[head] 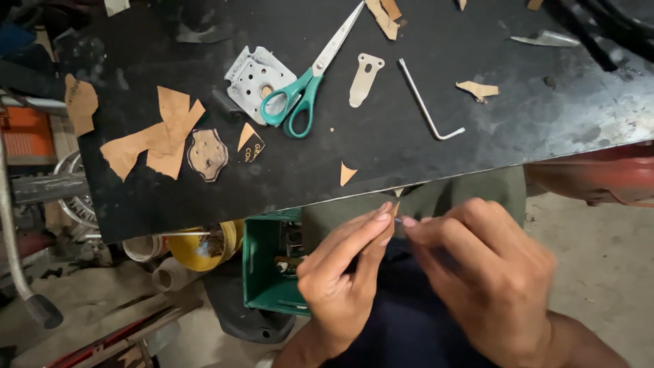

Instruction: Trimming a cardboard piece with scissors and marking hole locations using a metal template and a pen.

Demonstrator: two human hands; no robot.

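A small, thin piece (pixel 397 217), too little of it shown to be named, is pinched between the fingers (pixel 381 217) of the left hand (pixel 340 286) and those of the right hand (pixel 487 272); the fingertips of both hands are closed together on it, just below the near edge of the black surface (pixel 436 129) and above the lap. A green box (pixel 262 262) holding small parts is seen just beside the left hand, under the surface's edge, with a yellow container (pixel 204 249) next to it. On the surface, a small tan paper triangle (pixel 347 173) lies nearest the hands. Farther up, teal-handled scissors (pixel 310 78) are laid partly over a perforated metal plate (pixel 255 78). A flat tan keyhole-shaped gasket (pixel 365 79) and a bent hex key (pixel 426 102) lie to the right of the scissors. To the left, a shield-shaped gasket piece (pixel 207 154) is set beside torn tan paper scraps (pixel 160 136).
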